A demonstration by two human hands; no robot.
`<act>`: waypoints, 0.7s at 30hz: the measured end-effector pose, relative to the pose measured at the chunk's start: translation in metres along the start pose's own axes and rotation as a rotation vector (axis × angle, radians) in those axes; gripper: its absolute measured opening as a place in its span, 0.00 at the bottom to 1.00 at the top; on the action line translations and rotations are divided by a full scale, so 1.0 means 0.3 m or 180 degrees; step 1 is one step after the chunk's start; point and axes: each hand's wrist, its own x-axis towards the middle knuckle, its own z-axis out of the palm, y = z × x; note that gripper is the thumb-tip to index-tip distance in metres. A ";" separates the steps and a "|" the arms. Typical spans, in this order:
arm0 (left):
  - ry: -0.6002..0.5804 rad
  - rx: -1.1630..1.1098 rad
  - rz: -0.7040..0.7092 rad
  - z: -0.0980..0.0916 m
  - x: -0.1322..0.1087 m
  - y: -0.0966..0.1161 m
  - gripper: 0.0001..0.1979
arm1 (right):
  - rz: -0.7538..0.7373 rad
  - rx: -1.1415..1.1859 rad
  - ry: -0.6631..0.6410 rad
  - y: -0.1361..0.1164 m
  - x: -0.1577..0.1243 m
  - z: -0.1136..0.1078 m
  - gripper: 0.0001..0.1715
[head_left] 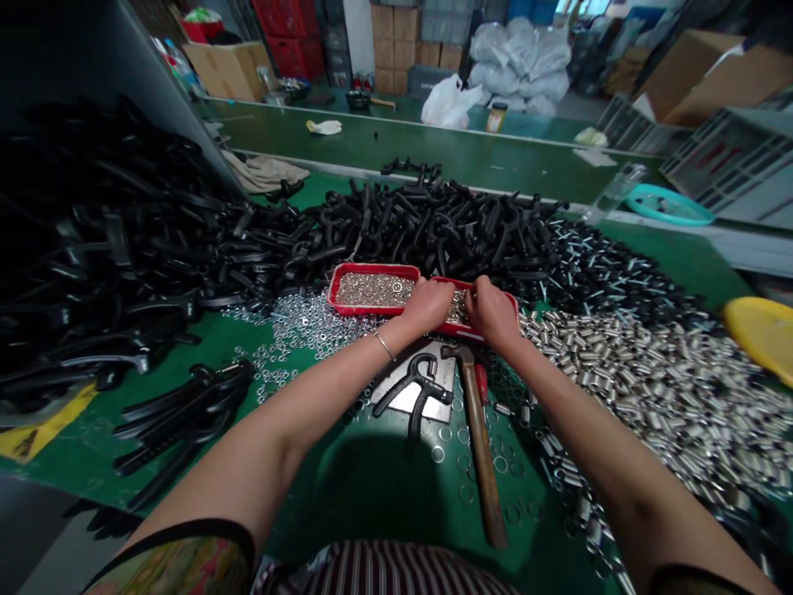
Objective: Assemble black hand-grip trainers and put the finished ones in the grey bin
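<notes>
My left hand (pixel 432 302) is at the near left part of the right red tray (pixel 474 333), fingers curled down. My right hand (pixel 491 310) reaches into the same tray, its fingertips pressed together among small metal pieces. What either hand pinches is too small to make out. Beside it stands the left red tray (pixel 335 291), full of tiny metal parts with one ring on top. Below my hands, a black hand grip strengthener (pixel 414 388) with a spring lies on a metal plate (pixel 396 384). A hammer (pixel 477 430) with a wooden handle lies to its right.
Black grip handles (pixel 427 223) are heaped behind the trays and to the left. Silver springs (pixel 657 397) cover the right side, with black-headed bolts (pixel 619 264) behind them. Small nuts (pixel 303 322) and loose rings (pixel 463 435) are scattered on the green table (pixel 365 496).
</notes>
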 end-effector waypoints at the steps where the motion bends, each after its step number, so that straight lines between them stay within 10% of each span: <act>1: -0.0013 -0.0052 -0.0022 -0.002 -0.006 0.000 0.11 | 0.0087 0.0211 0.0044 -0.002 -0.008 -0.014 0.14; 5: 0.0106 -0.0448 0.0013 0.000 -0.039 -0.020 0.07 | 0.0070 0.1246 0.0023 -0.022 -0.109 -0.089 0.11; 11: 0.0546 -0.1162 -0.0271 0.010 -0.042 -0.033 0.04 | 0.0040 0.2268 -0.1781 -0.100 -0.303 -0.116 0.12; 21: 0.0602 -0.2601 -0.0814 -0.025 -0.296 -0.090 0.04 | -0.0249 0.1446 -0.1809 -0.117 -0.265 -0.058 0.09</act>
